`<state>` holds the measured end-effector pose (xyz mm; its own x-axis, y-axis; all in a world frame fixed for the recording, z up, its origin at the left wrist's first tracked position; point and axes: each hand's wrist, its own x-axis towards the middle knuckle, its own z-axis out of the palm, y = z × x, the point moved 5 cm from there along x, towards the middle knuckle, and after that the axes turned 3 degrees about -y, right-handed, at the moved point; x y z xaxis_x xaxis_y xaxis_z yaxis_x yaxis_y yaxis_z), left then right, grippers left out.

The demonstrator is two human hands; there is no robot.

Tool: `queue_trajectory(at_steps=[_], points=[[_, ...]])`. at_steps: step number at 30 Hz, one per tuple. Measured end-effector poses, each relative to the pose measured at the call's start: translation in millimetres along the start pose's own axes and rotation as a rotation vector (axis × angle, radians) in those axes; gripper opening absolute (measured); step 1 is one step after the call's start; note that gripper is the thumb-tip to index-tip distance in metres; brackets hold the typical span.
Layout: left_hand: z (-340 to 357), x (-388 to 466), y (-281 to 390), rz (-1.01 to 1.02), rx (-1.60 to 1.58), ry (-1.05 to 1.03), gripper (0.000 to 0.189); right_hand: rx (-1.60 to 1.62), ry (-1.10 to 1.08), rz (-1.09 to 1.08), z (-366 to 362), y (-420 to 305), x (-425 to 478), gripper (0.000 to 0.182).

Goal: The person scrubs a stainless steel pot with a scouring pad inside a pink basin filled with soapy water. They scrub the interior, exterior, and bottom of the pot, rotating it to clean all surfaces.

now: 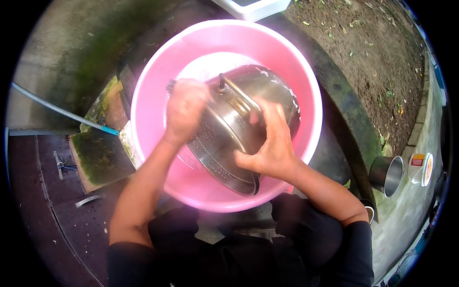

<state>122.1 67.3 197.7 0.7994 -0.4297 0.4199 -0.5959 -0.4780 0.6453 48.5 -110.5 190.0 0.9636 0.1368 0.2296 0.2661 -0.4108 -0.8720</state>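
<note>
A stainless steel pot [278, 91] lies tilted inside a large pink plastic basin [154, 79], with suds and droplets on its metal. My right hand [274, 140] steadies it, fingers at the metal loop handle [240, 91] and thumb spread toward the rim side. Blurred by motion, my left hand [188, 106] is closed in a fist over the pot's left side. From that fist pokes a dark, bristly scrubber [170, 85], mostly hidden by the fingers. White foamy water [204, 64] shows in the basin beyond the pot.
A grey hose [57, 107] with a teal end reaches toward the basin's left. Beyond the basin stands a white plastic tub [251, 10]. At right, a metal pot [387, 175] and a white labelled bucket [421, 168] lie near a mossy concrete curb [358, 125].
</note>
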Motion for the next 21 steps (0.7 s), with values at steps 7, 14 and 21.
queue_trajectory(at_steps=[7,14,21], points=[[36.8,-16.2,76.3,0.257,0.179,-0.194,0.009,0.003,0.018,0.0,-3.1,5.4,3.3,0.079],[-12.9,-22.2,-71.7,-0.347,0.133,0.172,0.027,0.006,-0.023,0.105,-3.2,7.3,-0.1,0.081],[28.0,-3.4,44.4,0.314,0.155,0.05,0.015,0.154,0.059,0.127,-3.8,30.3,-11.1,0.073]])
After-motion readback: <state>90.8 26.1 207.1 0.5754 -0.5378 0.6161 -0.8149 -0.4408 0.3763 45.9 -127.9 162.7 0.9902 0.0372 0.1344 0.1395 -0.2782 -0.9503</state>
